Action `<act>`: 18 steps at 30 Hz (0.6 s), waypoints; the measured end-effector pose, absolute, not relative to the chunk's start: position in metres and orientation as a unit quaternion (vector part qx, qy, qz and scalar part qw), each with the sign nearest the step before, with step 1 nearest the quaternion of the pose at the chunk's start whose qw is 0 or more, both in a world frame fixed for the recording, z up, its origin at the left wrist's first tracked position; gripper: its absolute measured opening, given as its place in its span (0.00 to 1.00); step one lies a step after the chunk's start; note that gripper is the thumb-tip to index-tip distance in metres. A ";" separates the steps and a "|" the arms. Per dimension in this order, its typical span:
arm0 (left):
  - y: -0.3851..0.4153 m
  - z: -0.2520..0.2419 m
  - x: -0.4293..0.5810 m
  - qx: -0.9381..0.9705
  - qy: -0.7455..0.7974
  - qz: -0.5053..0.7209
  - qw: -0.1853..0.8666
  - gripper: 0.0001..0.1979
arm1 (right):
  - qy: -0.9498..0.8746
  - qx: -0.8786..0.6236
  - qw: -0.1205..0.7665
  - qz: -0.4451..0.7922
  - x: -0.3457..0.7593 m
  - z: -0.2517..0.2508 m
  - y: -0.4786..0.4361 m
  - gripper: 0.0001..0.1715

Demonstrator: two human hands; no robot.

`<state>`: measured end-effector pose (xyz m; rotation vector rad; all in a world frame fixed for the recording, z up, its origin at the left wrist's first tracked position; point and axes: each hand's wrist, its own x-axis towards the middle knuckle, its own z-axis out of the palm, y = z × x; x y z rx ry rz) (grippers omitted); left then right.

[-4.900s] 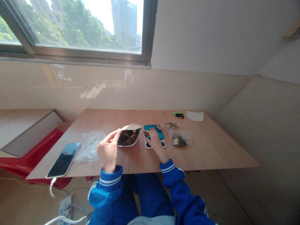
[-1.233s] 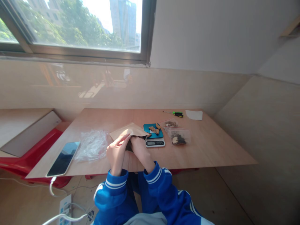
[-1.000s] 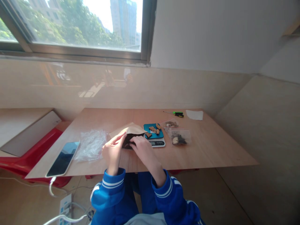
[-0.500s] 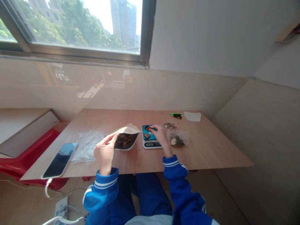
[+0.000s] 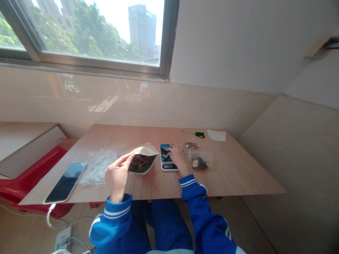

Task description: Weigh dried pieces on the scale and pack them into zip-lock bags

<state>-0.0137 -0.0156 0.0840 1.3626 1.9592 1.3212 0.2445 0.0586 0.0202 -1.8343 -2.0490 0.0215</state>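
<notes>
My left hand [image 5: 117,174] pinches the left edge of an open paper pouch [image 5: 145,150], whose dark inside holds brown dried pieces [image 5: 140,161]. To the right of the pouch stands a small white scale [image 5: 169,166] with a blue top and a display at its front. Brown pieces [image 5: 165,153] lie on the blue top. Over the scale's right side is my right hand [image 5: 179,157], its fingertips bent down at the pieces; whether it grips one is too small to tell.
Clear bags of dried pieces [image 5: 200,161] lie right of the scale. Behind are screwdrivers [image 5: 198,134] and white paper [image 5: 217,135]. Crumpled clear plastic [image 5: 97,167] and a phone [image 5: 66,182] with a cable are on the left. A red chair [image 5: 39,173] stands beside the table.
My right hand has shifted slightly left and lower over the scale, and its fingers now cover more of the pieces. My left hand still holds the pouch. The view has shifted a little.
</notes>
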 end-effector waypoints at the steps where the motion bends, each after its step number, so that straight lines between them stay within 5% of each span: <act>1: -0.016 0.084 -0.013 0.491 0.702 0.473 0.206 0.19 | -0.728 -0.659 0.191 0.006 0.245 0.022 0.056 0.21; 4: -0.017 0.084 -0.013 0.486 0.703 0.475 0.210 0.18 | -0.717 -0.658 0.228 0.015 0.241 0.032 0.047 0.23; 10: -0.016 0.083 -0.012 0.487 0.705 0.472 0.206 0.18 | -0.715 -0.517 0.445 0.157 0.209 0.086 0.005 0.20; 18: -0.015 0.078 -0.008 0.499 0.693 0.472 0.216 0.15 | -0.820 -0.341 0.376 0.264 0.150 0.137 -0.063 0.23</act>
